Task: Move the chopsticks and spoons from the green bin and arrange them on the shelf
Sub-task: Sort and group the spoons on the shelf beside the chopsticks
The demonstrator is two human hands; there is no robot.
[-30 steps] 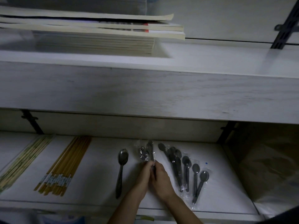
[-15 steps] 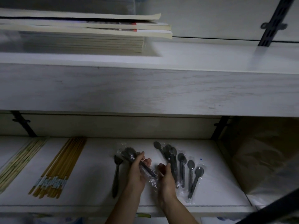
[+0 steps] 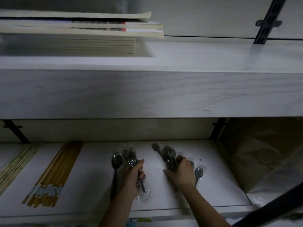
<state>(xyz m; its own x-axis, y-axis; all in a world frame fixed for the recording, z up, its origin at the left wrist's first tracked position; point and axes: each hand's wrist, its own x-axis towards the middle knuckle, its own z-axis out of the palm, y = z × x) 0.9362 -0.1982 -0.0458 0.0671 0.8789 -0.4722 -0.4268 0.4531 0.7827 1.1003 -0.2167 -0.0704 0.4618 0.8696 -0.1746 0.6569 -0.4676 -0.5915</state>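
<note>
Head view: white wood-grain shelf point(image 3: 91, 185), dim light. Left hand point(image 3: 133, 176) curled round wrapped spoon bundle point(image 3: 131, 157) mid-shelf: crinkly clear plastic, dark metal bowls toward back edge. Right hand point(image 3: 182, 172), fingers curled over second spoon pack point(image 3: 166, 154), nearer right edge. Bare spoon point(image 3: 116, 163) flat on shelf, just left of left hand. Yellow chopsticks point(image 3: 55, 171) with printed band and pale chopsticks point(image 3: 16, 163) lie toward left edge in slanted rows. Thick upper shelf point(image 3: 164, 94) overhangs, carries flat stack of books point(image 3: 73, 30). Black slotted rail point(image 3: 268, 20) on wall.
</note>
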